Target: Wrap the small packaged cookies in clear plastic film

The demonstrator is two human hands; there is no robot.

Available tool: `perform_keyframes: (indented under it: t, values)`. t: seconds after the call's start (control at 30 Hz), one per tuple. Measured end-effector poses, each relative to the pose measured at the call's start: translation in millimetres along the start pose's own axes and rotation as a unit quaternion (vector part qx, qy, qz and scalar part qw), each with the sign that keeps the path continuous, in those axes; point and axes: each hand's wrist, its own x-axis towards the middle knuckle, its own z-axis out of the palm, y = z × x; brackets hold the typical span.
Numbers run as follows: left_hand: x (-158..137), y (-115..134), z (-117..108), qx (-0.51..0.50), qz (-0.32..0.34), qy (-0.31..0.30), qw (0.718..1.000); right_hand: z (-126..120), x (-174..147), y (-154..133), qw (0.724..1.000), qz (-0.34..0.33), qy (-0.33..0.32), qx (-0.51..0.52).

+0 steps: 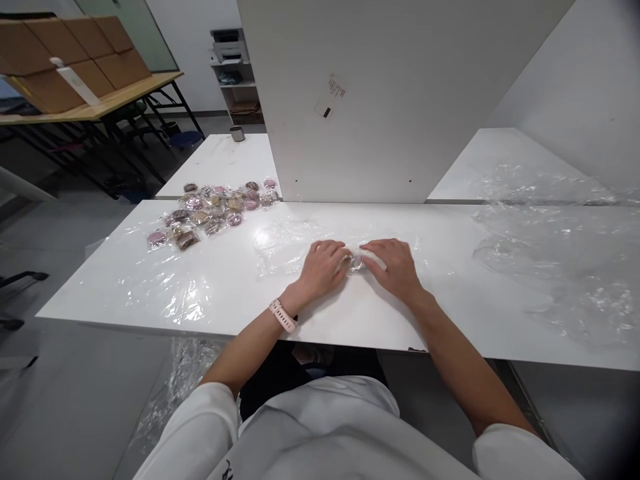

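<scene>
On the white table [440, 300], a small tan-and-silvery piece in clear plastic film [354, 261] lies between my two hands. My left hand [324, 268], with a pink band at the wrist, has its fingers curled over the left side of this piece. From the other side, my right hand [394, 268] presses the film with its fingertips and thumb. A flat sheet of clear plastic film [280, 247] spreads out behind and left of my hands. Parts of the piece are hidden by my fingers and the glare.
To the left lies a pile of small film-wrapped pieces [215, 210], pink, brown and tan. Crumpled clear film [560, 267] covers the table's right side, and more film [187, 373] hangs off the front left. A white upright panel [370, 147] borders the back; a metal cup [237, 134] stands behind.
</scene>
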Motion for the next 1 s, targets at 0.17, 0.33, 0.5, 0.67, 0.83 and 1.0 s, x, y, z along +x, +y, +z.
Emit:
perform_keyframes:
  t: [0.17, 0.33, 0.5, 0.67, 0.83, 1.0]
  values:
    - [-3.5, -8.1, 1.4, -0.036, -0.034, -0.085, 0.995, 4.5, -0.1, -1.1, 0.993, -0.037, -0.111, 0.033]
    - [2.4, -11.3, -11.1, 0.007, -0.140, 0.106, 0.984, 1.6, 22.7, 2.8, 0.982, 0.122, -0.101, 0.107]
    - [-22.6, 14.4, -28.3, -0.277, -0.211, 0.078, 0.934, -5.8, 29.2, 11.2, 0.942, 0.239, -0.109, 0.210]
    - [-14.4, -1.8, -36.7, -0.642, -0.387, -0.050, 0.660, 6.5, 21.8, 11.7, 0.991, 0.117, 0.011, 0.062]
    - [36.7, -27.1, -33.1, -0.641, -0.435, 0.009, 0.632, 11.7, 16.1, 11.8, 0.993, 0.040, -0.021, 0.106]
    - [54.5, 1.2, 4.5, -0.547, -0.244, 0.000, 0.801, 10.2, 16.4, 15.7, 0.983, 0.073, -0.050, 0.163]
